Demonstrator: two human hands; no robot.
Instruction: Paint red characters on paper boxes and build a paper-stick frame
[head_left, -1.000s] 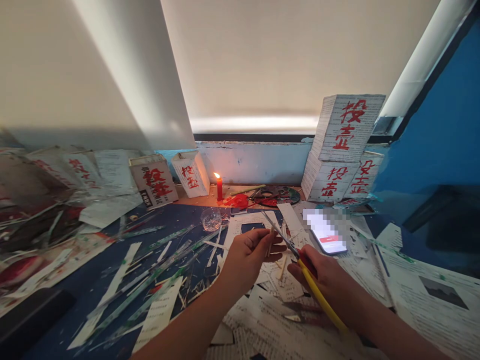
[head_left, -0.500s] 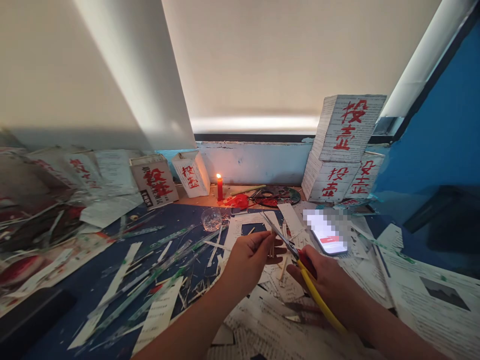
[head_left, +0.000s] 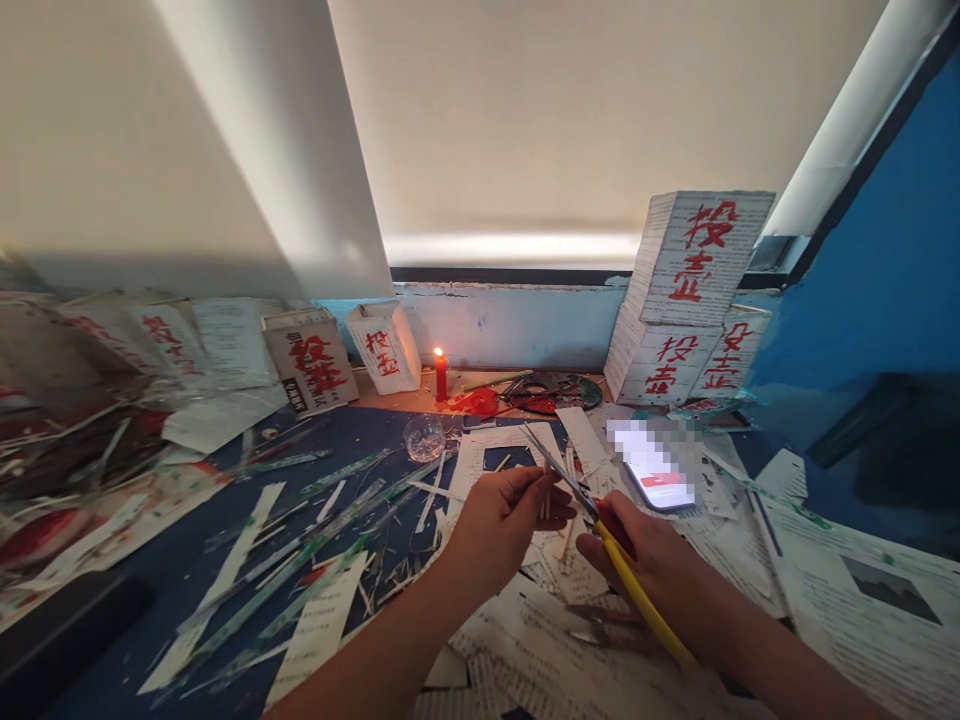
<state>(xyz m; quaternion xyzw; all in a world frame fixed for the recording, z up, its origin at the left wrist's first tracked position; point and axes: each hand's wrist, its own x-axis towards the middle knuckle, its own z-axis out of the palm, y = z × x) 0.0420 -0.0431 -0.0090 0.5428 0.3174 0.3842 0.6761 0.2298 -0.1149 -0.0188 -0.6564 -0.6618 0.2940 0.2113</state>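
My left hand (head_left: 504, 510), near the middle, pinches a thin pale stick (head_left: 546, 490) between thumb and forefinger. Around the handles of a pair of scissors (head_left: 583, 492) my right hand (head_left: 649, 545) is closed; one handle is yellow and part of the grip is red. The blades point up and left, crossing close by the top of the stick. Whether they touch it I cannot tell. Printed paper sheets (head_left: 536, 620) lie under both hands.
A lit red candle (head_left: 441, 378) stands at the back, near a small clear dish (head_left: 424, 440). A glowing phone (head_left: 654, 470) lies right. Paper boxes with red characters (head_left: 679, 362) are stacked behind it. Paper strips (head_left: 217, 590) and clear green strips (head_left: 289, 565) litter the left.
The fingers of my left hand have shifted slightly around the stick. The scissors and my right hand have hardly moved.
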